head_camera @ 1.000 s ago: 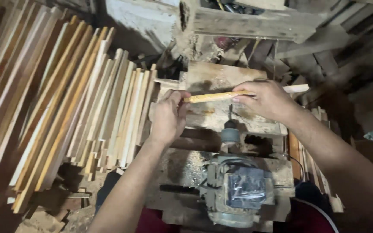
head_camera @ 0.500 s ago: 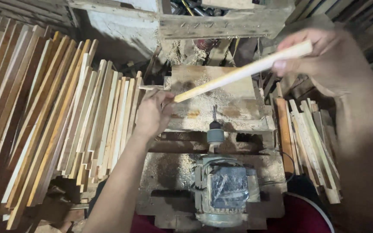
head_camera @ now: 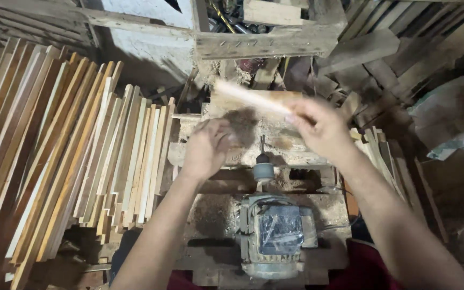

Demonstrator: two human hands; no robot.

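Observation:
My right hand [head_camera: 322, 128] grips one end of a pale wooden stick [head_camera: 245, 97], which is blurred by motion and slants up to the left above a dusty wooden work block [head_camera: 226, 156]. My left hand [head_camera: 206, 147] hovers over the block with fingers loosely curled, holding nothing, just below the stick's free end. Straight below the hands sits a grey electric motor [head_camera: 276, 236] whose shaft and chuck [head_camera: 263, 171] point up toward the block.
A large stack of long wooden slats [head_camera: 65, 166] leans along the left. A smaller pile of cut sticks [head_camera: 379, 156] lies right of the block. Rough timber framing [head_camera: 267, 40] crosses the top. Sawdust covers the bench around the motor.
My right hand has swung the stick back down from high on the right toward the block. My left hand has let go of the stick's lower end and stays over the block.

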